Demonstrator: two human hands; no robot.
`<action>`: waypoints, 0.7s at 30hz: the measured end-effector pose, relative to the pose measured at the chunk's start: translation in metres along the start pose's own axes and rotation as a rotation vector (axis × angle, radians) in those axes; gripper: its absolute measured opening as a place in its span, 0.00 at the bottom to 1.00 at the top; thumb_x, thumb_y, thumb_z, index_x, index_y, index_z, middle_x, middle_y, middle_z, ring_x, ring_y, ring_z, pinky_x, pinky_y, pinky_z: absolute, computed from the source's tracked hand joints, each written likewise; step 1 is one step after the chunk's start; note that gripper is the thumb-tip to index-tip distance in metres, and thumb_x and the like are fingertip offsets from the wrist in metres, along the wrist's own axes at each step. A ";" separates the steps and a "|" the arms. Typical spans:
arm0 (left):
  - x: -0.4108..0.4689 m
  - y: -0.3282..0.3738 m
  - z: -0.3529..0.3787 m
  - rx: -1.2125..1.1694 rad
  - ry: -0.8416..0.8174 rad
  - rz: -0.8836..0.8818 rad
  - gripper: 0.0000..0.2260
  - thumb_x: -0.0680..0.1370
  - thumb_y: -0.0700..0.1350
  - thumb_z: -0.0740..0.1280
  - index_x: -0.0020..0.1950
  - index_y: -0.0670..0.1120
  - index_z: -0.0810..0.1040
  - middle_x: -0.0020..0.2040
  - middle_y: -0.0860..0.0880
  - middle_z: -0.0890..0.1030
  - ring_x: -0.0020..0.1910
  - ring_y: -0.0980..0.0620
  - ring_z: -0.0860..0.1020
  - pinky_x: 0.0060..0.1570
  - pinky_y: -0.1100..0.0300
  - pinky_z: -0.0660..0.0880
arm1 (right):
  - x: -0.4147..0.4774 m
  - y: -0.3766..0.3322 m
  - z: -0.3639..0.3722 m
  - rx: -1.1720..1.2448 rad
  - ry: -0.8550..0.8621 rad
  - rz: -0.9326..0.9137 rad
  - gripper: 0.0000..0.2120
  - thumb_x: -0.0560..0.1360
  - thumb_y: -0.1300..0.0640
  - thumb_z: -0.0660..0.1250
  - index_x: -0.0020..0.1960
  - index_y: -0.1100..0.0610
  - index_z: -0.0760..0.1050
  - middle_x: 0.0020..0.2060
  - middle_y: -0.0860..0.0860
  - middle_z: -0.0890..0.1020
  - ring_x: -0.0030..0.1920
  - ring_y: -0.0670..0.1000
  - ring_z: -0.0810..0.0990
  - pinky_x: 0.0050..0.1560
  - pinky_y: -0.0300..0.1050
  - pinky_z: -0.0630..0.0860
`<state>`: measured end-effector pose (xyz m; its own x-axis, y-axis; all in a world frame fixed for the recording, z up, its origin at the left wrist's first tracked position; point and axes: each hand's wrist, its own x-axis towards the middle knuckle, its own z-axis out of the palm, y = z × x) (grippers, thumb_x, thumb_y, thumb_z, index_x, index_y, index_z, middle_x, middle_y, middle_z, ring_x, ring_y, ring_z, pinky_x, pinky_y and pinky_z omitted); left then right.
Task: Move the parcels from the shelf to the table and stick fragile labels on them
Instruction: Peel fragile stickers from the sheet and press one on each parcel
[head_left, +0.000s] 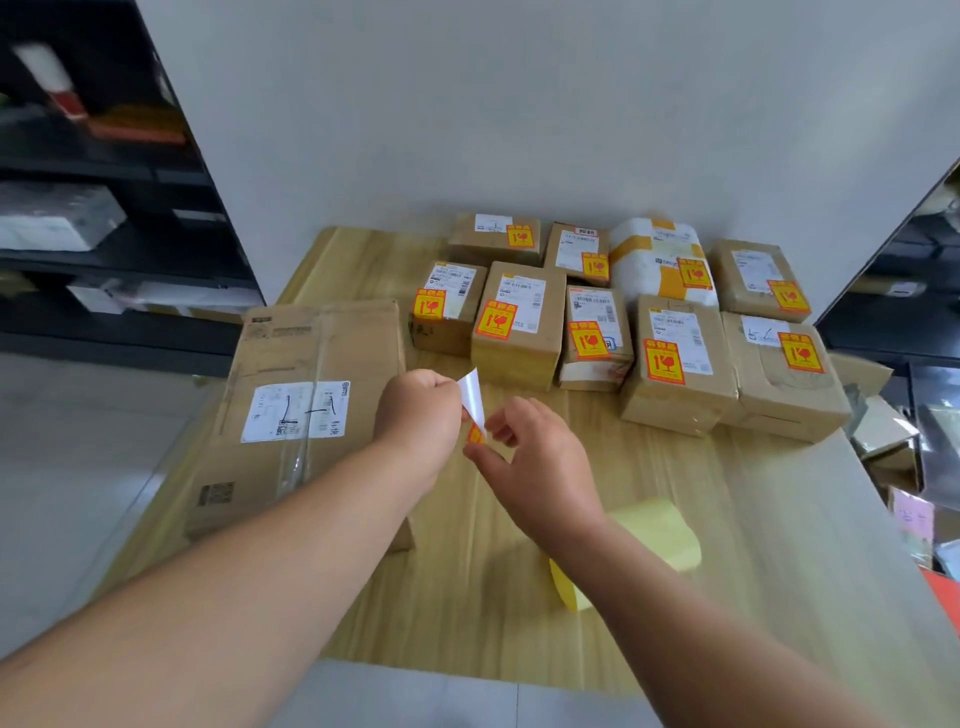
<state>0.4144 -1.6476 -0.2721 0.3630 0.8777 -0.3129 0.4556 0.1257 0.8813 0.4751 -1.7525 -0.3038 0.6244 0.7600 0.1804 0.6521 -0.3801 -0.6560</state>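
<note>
Over the wooden table (753, 519), my left hand (415, 415) pinches a white backing strip (474, 397). My right hand (540, 457) pinches the orange fragile label (475, 435) at the strip's lower end. A large flat cardboard parcel (306, 410) lies at the left with a white shipping label and no orange sticker on its visible top. Several smaller parcels (519, 322) stand in rows at the back, each with an orange fragile sticker. A yellow label roll (654, 540) lies under my right forearm.
Dark shelving (119, 249) with parcels stands at the left, and another shelf (904, 291) is at the right. A white wall rises behind the table. Cardboard and papers (893, 447) lie past the table's right edge.
</note>
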 end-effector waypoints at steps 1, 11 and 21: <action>0.000 -0.001 -0.004 -0.012 0.001 -0.012 0.10 0.72 0.39 0.58 0.35 0.46 0.77 0.36 0.45 0.82 0.41 0.43 0.79 0.42 0.54 0.75 | 0.000 -0.003 0.003 -0.011 0.008 -0.012 0.10 0.72 0.52 0.73 0.48 0.55 0.76 0.41 0.43 0.74 0.44 0.47 0.73 0.43 0.40 0.67; 0.001 -0.007 -0.050 -0.159 -0.081 -0.077 0.07 0.77 0.42 0.61 0.42 0.45 0.77 0.36 0.46 0.82 0.37 0.48 0.77 0.37 0.61 0.70 | 0.005 -0.043 0.027 -0.027 0.034 0.071 0.01 0.75 0.59 0.66 0.45 0.55 0.75 0.39 0.47 0.79 0.40 0.50 0.74 0.38 0.44 0.67; 0.025 -0.009 -0.127 -0.218 -0.119 -0.038 0.09 0.78 0.47 0.62 0.46 0.43 0.78 0.36 0.47 0.80 0.36 0.49 0.75 0.43 0.57 0.71 | 0.026 -0.080 0.045 0.198 0.058 0.375 0.04 0.76 0.59 0.66 0.43 0.53 0.74 0.34 0.46 0.77 0.35 0.46 0.74 0.35 0.43 0.71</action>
<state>0.3165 -1.5679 -0.2431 0.4480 0.8113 -0.3756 0.2897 0.2657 0.9195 0.4199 -1.6790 -0.2794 0.8293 0.5554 -0.0608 0.2832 -0.5117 -0.8111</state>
